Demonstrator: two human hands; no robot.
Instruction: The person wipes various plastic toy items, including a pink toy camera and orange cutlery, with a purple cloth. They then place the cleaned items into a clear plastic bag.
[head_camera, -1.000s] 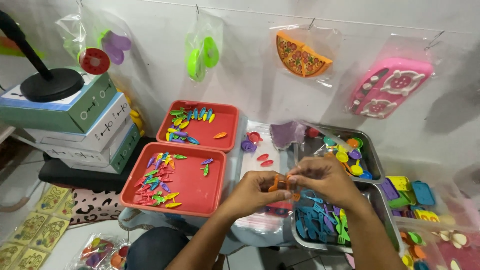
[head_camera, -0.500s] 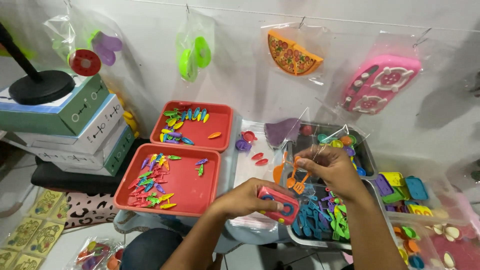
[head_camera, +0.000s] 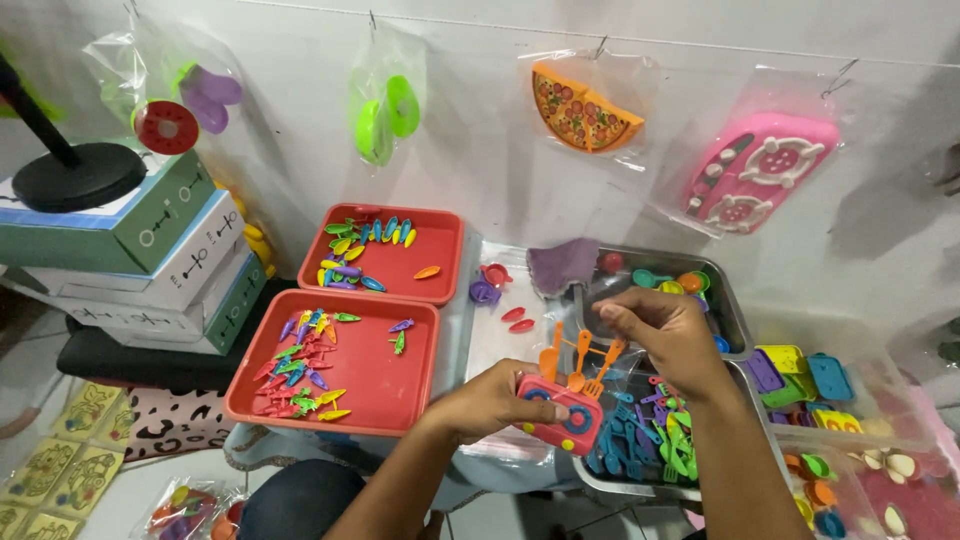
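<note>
Over the near metal tray (head_camera: 640, 487), the left hand (head_camera: 490, 400) grips a small pink toy stove (head_camera: 558, 413), fingers curled around its left end and thumb on top; the stove lies level, its blue burner rings facing up. Right hand (head_camera: 665, 325) hovers just above and to the right, thumb and forefinger pressed together on the top of an orange utensil set (head_camera: 578, 362), the other fingers loosely folded. This set, a spatula, spoon and fork joined at one end, hangs downward, its tips touching or just over the stove's upper edge; which of the two cannot be told.

Below both hands, the tray holds a heap of blue and green toy cutlery (head_camera: 640, 445). A second metal tray (head_camera: 722, 290) behind it contains small coloured cups and a purple piece (head_camera: 562, 265). To the left stand two red trays (head_camera: 365, 375), one behind the other, each scattered with small multicoloured plastic pieces (head_camera: 305, 365). Between the red trays and the metal ones lie a few red and purple bits (head_camera: 497, 290) on clear plastic.

On the wall hang bags with a toy pizza (head_camera: 583, 110), a pink hob (head_camera: 760, 172) and green discs (head_camera: 388, 118). Stacked boxes (head_camera: 150, 265) stand at far left.
</note>
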